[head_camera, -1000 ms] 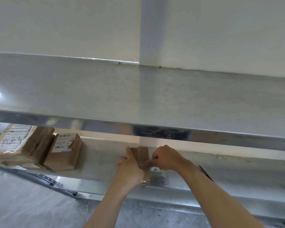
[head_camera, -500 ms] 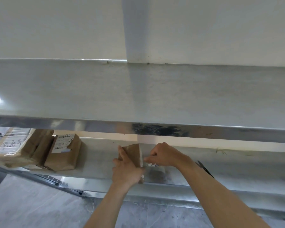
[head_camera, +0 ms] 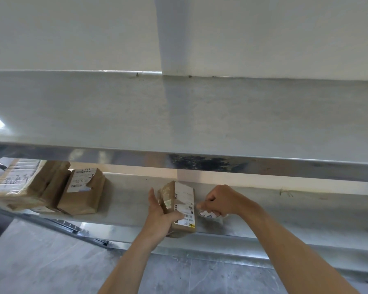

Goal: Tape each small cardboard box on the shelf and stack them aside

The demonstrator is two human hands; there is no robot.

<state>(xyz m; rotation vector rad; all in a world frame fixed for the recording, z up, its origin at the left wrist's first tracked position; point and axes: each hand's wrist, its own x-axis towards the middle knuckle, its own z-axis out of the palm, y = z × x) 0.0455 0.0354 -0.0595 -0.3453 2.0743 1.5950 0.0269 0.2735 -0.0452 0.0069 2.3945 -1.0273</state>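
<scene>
On the lower steel shelf [head_camera: 285, 211], near its front edge, your left hand [head_camera: 157, 217] held the small brown cardboard box with a white shipping label [head_camera: 184, 205], the fingers wrapped along its left side and the thumb pressed on the label face. Your right hand [head_camera: 219, 201] was clenched around a roll of clear tape with a white printed core [head_camera: 209, 215], which was just beside the right side of the box. A thin strip of tape seemed to run from the roll to the label, but I cannot tell this for sure.

I judged that you were in the taping step of this 1 box. The next move would call for pulling the tape over the seam, pressing it flat and cutting it. After that, the box should go to the stack of larger taped brown boxes [head_camera: 51, 187] at the left of the same shelf.
</scene>
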